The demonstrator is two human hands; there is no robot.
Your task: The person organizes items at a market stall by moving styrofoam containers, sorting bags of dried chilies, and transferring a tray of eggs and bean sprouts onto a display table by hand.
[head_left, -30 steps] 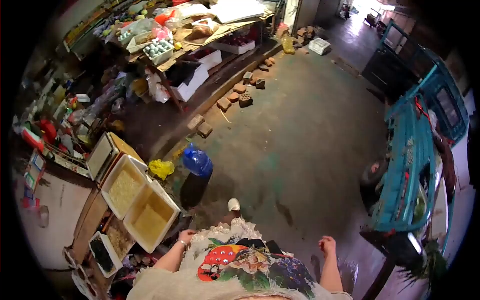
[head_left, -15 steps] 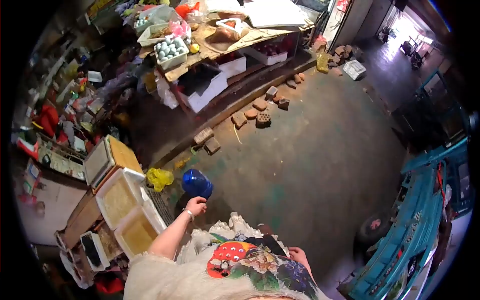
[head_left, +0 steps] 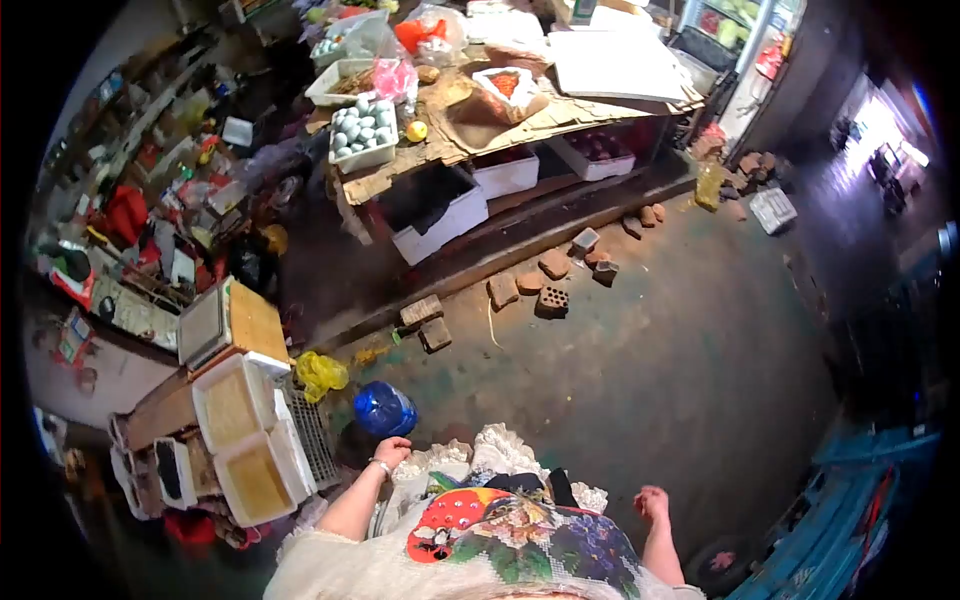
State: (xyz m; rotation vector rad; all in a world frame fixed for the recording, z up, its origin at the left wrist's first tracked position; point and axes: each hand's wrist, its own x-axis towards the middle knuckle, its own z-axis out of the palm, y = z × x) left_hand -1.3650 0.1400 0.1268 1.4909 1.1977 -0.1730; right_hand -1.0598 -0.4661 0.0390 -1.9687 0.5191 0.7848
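Blue bottle shows just beyond our left hand, while our right hand hangs above the floor; we cannot tell whether either grip is closed.

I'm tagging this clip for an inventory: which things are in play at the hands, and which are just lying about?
In play:
- left hand
- blue bottle, nearest that hand
- right hand, nothing visible in it

Just lying about:
- yellow bag on the floor
- bricks
- eggs on the stall
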